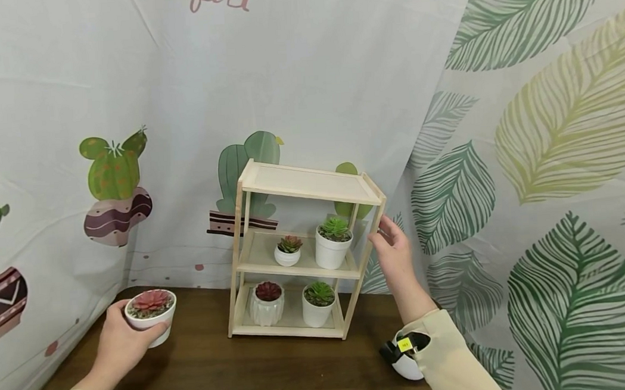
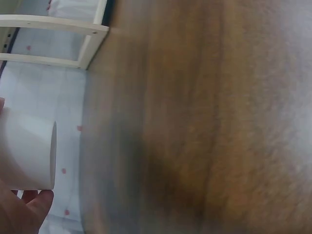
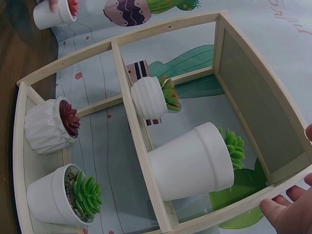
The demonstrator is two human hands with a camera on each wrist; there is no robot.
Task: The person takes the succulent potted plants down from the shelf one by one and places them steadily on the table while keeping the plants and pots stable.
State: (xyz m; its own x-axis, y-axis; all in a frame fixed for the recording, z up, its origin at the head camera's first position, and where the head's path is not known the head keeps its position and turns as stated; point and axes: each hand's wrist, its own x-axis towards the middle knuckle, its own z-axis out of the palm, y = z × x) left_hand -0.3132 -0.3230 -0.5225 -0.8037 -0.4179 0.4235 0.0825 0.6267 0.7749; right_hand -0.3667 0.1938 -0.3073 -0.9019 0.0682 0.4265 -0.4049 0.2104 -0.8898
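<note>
Holding a white-potted red succulent (image 1: 152,309) above the desk (image 1: 280,376), the left hand (image 1: 118,337) has its fingers curled round the pot, left of the wooden rack (image 1: 311,181). The right hand's (image 1: 397,254) fingers grip the rack's right front upright (image 1: 358,289). Two potted succulents (image 1: 333,250) stand on the middle shelf (image 1: 282,271), two on the bottom shelf (image 1: 286,332).

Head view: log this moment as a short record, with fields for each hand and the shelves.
Left hand: holds potted red succulent off the table
Right hand: holds right-hand post of wooden shelf unit
Middle shelf: small potted succulent, larger potted succulent
Bottom shelf: dark-red succulent in patterned pot, green succulent in plain pot
</note>
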